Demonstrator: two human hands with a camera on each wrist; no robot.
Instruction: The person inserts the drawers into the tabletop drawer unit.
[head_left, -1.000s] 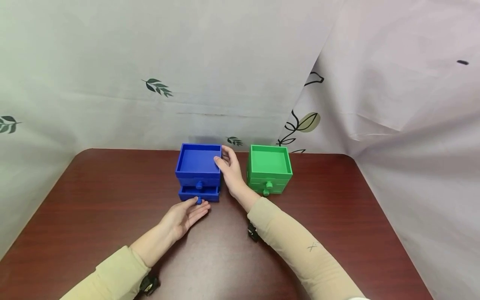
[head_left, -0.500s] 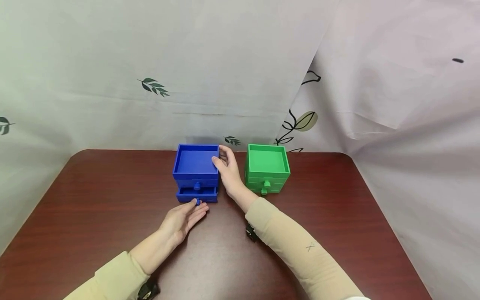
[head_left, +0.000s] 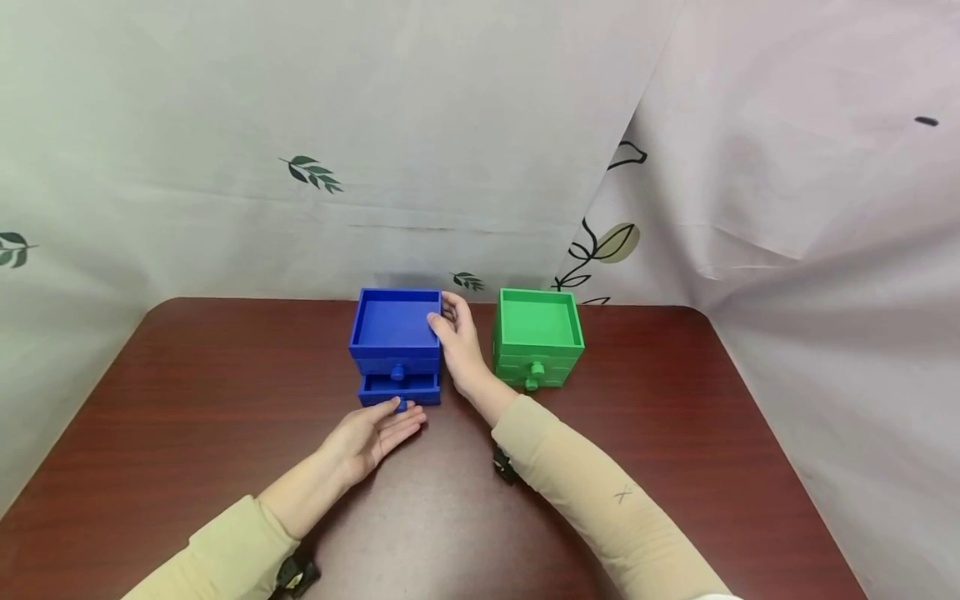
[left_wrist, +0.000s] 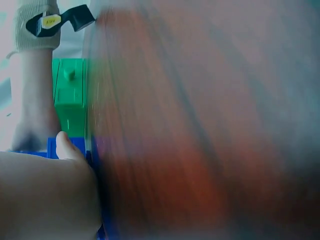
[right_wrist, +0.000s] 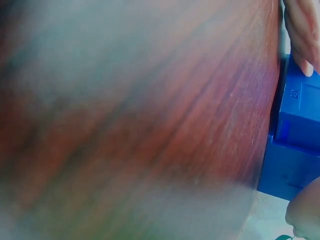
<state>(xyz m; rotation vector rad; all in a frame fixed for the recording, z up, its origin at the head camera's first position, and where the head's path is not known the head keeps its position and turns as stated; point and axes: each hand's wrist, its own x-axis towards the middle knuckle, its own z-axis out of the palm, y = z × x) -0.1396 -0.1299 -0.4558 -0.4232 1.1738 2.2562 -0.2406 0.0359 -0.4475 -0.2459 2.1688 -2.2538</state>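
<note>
A small blue drawer box (head_left: 397,325) with a tray-like top stands near the table's back edge. Its lower drawer (head_left: 375,398) is pulled partly out; the upper drawer, with its own knob (head_left: 398,372), sits in. My left hand (head_left: 358,437) pinches the lower drawer's knob (head_left: 401,405) between thumb and fingers, the other fingers stretched out below. With the thumb over the top rim and fingers along the right side, my right hand (head_left: 461,346) holds the box. In the right wrist view the drawer (right_wrist: 302,100) juts out of the box (right_wrist: 285,167); both hands show only partly.
A green drawer box (head_left: 538,325) of like shape stands just right of my right hand, its drawers in. Behind the brown table (head_left: 675,433) hangs a white cloth (head_left: 450,125) with leaf prints. Both wrists wear dark straps.
The lower drawer has shifted very slightly outward and to the right with my left hand. My right hand stays on the box. The head view sways a little.
</note>
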